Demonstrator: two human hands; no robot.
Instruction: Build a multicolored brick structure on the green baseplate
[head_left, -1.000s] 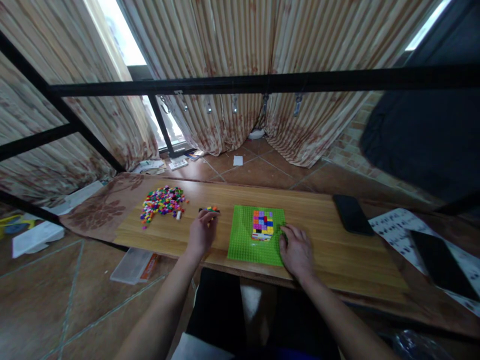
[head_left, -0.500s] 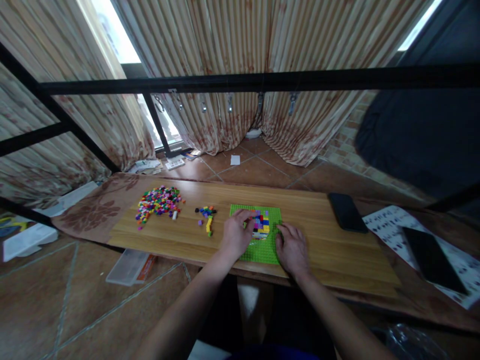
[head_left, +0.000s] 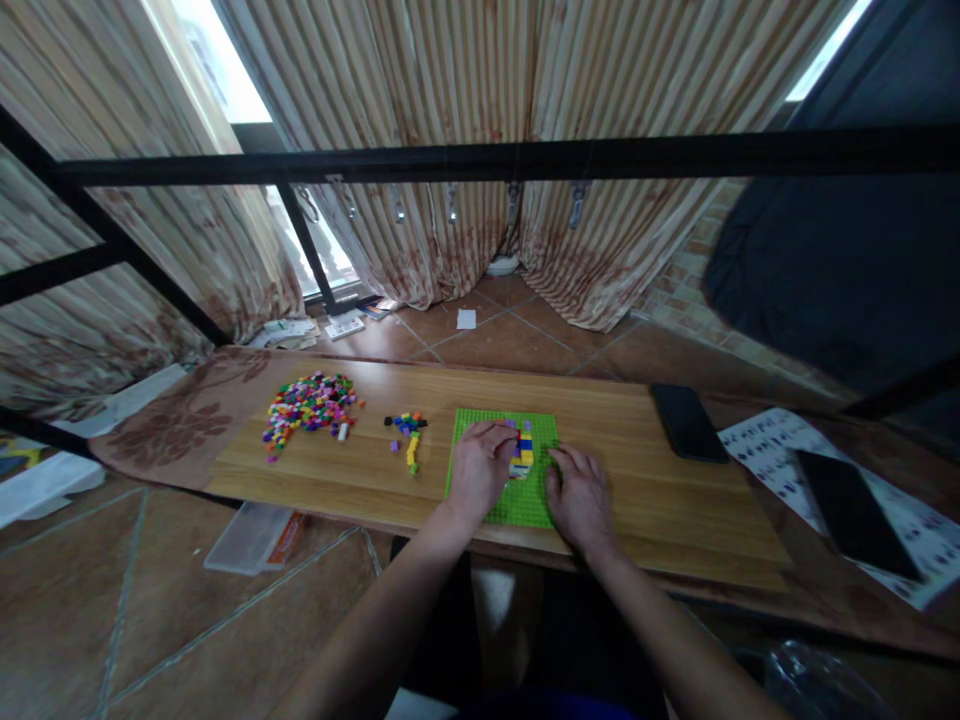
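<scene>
A green baseplate (head_left: 541, 424) lies on the wooden table (head_left: 660, 500) with a patch of coloured bricks (head_left: 523, 450) built on it. My left hand (head_left: 477, 470) rests on the plate over the left part of that patch, fingers curled and pinched at the bricks; what it holds is hidden. My right hand (head_left: 579, 497) lies on the plate's lower right corner with fingers bent down onto it. A small group of loose bricks (head_left: 407, 434) sits just left of the plate. Further left lies a big pile of mixed bricks (head_left: 307, 404).
Two dark phones lie at the right: one (head_left: 687, 422) on the wood, another (head_left: 853, 510) on a printed sheet (head_left: 765, 440). A black metal frame (head_left: 495, 160) crosses overhead. A clear plastic box (head_left: 247, 538) lies on the tiled floor below the table's left edge.
My left hand moved right from the small group of loose bricks onto the baseplate and now covers part of the built patch. My right hand stayed at the plate's corner.
</scene>
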